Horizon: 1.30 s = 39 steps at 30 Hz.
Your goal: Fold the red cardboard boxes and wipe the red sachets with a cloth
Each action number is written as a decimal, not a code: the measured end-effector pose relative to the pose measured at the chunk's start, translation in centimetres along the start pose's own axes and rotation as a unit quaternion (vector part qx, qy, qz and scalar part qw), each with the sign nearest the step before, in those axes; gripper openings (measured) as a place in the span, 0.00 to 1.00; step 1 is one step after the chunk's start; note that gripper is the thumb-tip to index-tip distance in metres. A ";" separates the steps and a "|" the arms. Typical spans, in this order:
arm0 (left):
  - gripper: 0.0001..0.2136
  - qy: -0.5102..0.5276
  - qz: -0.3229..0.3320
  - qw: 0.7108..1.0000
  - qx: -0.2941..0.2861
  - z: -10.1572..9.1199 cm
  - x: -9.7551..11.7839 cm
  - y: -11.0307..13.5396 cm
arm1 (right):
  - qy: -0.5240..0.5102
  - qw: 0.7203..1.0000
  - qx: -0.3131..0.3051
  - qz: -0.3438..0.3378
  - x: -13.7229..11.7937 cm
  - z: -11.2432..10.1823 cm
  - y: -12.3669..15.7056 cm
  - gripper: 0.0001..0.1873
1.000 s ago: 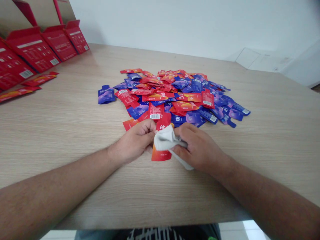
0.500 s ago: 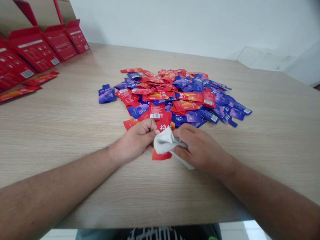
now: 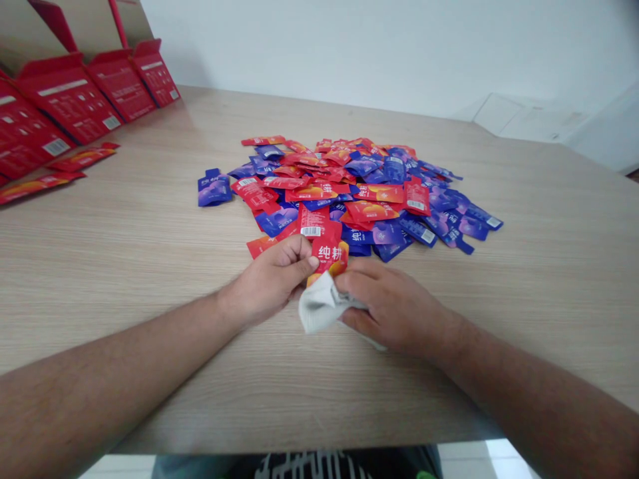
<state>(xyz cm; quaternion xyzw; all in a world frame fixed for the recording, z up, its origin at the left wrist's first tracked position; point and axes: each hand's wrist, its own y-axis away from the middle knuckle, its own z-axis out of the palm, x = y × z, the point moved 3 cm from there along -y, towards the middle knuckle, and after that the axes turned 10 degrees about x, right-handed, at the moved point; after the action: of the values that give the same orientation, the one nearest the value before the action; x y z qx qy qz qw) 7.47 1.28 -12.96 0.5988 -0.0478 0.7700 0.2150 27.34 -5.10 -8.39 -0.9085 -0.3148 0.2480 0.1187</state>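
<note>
My left hand pinches a red foil sachet with an orange lower end and large printed characters. My right hand is closed on a crumpled white cloth, just below the sachet and touching its lower edge. The hands are close together at the near edge of a heap of red and blue sachets. The heap lies loose on a light wood-grain table, and some sachets show barcodes.
Red cartons with open flaps stand in a row at the far left of the table. Two red sachets lie in front of them. A blue sachet lies apart from the heap. A white wall runs behind.
The white cloth has slid down off the sachet, uncovering its printed face, and now sits lower, toward me. My right hand has moved down with the cloth.
</note>
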 end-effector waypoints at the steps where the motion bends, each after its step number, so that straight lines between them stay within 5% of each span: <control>1: 0.18 -0.007 0.003 1.000 -0.003 0.0 0.0 0.0 | -0.002 1.000 -0.024 -0.012 -0.1 0.1 0.0 0.08; 7: 0.19 -0.012 0.007 1.000 0.000 -0.2 -0.2 -0.2 | 0.023 0.997 0.069 0.041 0.7 -0.6 0.0 0.10; 12: 0.21 -0.051 0.013 0.999 -0.012 0.0 0.0 0.0 | -0.002 1.000 -0.019 -0.013 0.0 0.0 0.0 0.08; 17: 0.20 -0.069 0.018 0.997 -0.018 0.0 0.3 0.0 | 0.018 0.992 0.110 0.053 1.0 -0.9 0.0 0.09; 22: 0.18 -0.143 0.058 0.986 -0.065 -0.2 0.4 0.0 | -0.004 1.000 0.028 0.005 0.4 -0.5 0.0 0.05; 26: 0.18 -0.131 0.054 0.987 -0.082 -0.3 0.2 0.0 | 0.011 0.987 0.143 0.078 1.5 -1.6 -0.1 0.08; 31: 0.17 -0.160 0.083 0.978 -0.109 -0.1 0.4 0.1 | -0.017 0.997 0.069 0.043 1.1 -1.3 -0.2 0.06; 36: 0.18 -0.115 0.053 0.988 -0.093 -0.2 0.2 0.0 | -0.002 0.983 0.162 0.087 2.0 -1.8 -0.3 0.08; 39: 0.17 -0.152 0.071 0.980 -0.111 0.0 0.6 0.1 | -0.017 0.992 0.113 0.050 1.8 -1.4 -0.3 0.06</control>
<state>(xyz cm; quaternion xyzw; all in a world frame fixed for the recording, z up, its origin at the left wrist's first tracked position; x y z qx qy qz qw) 7.34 1.33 -12.41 0.6762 -0.2070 0.6735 0.2149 29.19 -3.81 -7.77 -0.8994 -0.2413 0.3032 0.2025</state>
